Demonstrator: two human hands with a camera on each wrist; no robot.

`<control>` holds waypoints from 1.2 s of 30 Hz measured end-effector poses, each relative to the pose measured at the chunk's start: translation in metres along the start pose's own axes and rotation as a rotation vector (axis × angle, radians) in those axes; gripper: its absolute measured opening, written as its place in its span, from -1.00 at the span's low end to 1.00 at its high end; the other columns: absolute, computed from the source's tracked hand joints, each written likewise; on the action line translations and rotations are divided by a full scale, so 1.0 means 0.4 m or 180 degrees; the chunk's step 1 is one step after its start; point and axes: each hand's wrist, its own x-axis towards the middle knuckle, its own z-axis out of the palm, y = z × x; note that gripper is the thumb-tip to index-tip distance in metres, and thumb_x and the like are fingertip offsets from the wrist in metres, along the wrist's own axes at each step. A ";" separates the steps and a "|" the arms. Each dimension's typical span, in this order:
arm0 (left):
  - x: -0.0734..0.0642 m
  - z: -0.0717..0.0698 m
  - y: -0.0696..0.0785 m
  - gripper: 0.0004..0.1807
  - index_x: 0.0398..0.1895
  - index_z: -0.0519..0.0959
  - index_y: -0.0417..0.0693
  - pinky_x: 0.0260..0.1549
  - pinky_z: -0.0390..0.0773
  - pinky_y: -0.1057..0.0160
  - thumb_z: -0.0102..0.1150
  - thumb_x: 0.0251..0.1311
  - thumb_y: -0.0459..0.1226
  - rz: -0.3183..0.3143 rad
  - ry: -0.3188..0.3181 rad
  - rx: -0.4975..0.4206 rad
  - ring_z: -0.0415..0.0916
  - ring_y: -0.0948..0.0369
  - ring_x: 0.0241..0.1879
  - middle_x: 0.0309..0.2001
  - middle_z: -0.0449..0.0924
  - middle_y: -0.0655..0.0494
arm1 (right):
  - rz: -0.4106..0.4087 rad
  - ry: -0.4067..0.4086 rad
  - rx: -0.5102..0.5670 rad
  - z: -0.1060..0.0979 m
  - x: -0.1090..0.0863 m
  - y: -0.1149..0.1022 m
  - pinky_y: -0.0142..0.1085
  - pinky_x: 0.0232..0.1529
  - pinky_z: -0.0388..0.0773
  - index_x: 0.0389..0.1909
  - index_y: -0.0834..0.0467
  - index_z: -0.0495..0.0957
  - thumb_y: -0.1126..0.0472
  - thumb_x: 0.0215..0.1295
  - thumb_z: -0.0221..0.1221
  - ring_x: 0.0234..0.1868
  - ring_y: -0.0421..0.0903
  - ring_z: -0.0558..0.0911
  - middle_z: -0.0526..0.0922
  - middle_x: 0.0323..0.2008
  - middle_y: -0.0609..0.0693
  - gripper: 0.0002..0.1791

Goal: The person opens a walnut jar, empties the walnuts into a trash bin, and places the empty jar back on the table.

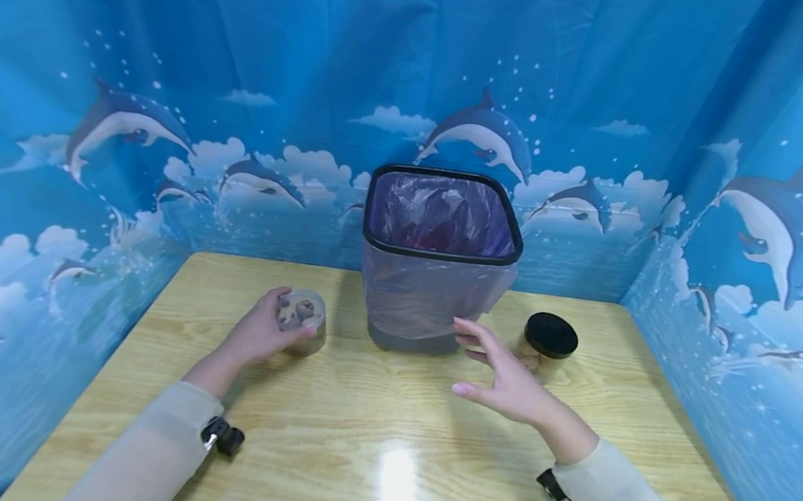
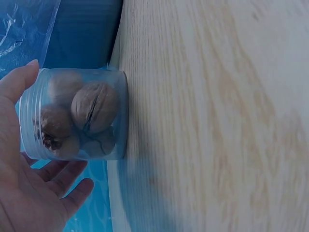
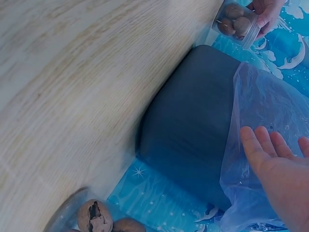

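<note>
At the left of the table, a clear open-topped plastic jar [image 1: 311, 342] with several walnuts [image 2: 95, 107] inside stands upright. My left hand [image 1: 253, 339] holds it near the rim, thumb on the near side and fingers round the far side. My right hand [image 1: 507, 385] hovers in front of a bin, its fingers spread and holding nothing. Just behind that hand stands a second clear jar with a black lid [image 1: 552, 335], partly hidden by it. Walnuts [image 3: 94, 217] show in this jar in the right wrist view.
The grey bin [image 1: 412, 341] stands at the table's back middle, lined with a translucent purple bag [image 1: 433, 296] under a black rim [image 1: 444, 252]. Blue dolphin-print curtain [image 1: 360, 58] closes off the back and sides of the wooden table [image 1: 330, 434].
</note>
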 end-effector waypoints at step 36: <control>-0.020 0.033 0.024 0.18 0.53 0.04 -0.24 0.27 0.26 -0.29 0.35 0.07 0.27 0.0063 0.0032 0.0050 0.23 -0.31 0.35 0.42 0.18 -0.39 | -0.0071 -0.0085 0.0108 0.048 0.057 0.009 0.02 0.31 0.36 0.53 0.09 0.07 0.20 0.28 0.35 0.35 0.24 0.38 0.29 0.39 0.24 -0.11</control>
